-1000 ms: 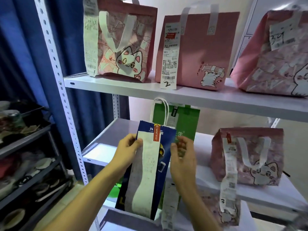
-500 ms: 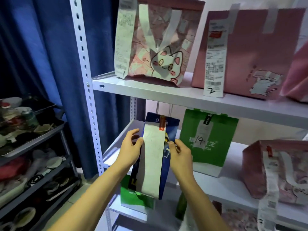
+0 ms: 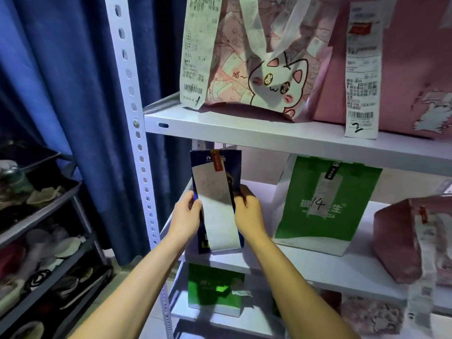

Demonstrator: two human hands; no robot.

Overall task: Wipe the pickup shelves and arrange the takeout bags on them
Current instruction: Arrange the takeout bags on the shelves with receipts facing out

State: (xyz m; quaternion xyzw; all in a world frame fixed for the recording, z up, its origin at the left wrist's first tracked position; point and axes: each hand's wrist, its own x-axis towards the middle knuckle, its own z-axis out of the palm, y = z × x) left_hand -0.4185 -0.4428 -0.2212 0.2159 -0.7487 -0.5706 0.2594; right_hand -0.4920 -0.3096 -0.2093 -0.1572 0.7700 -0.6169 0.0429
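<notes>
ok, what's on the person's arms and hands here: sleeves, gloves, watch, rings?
Nothing visible. Both forearms are bare to the bottom edge of the picture, with no sleeve in view. The left hand and right hand show no gloves, watch, bracelet or rings on the sides facing the camera.

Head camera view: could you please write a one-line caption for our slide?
Both hands, left hand and right hand, set a blue takeout bag on the middle shelf beside a green bag.

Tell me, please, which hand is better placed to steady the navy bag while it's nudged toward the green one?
Probably the left hand: it grips the navy paper bag's outer edge, while the right hand sits between it and the green paper bag.
</notes>
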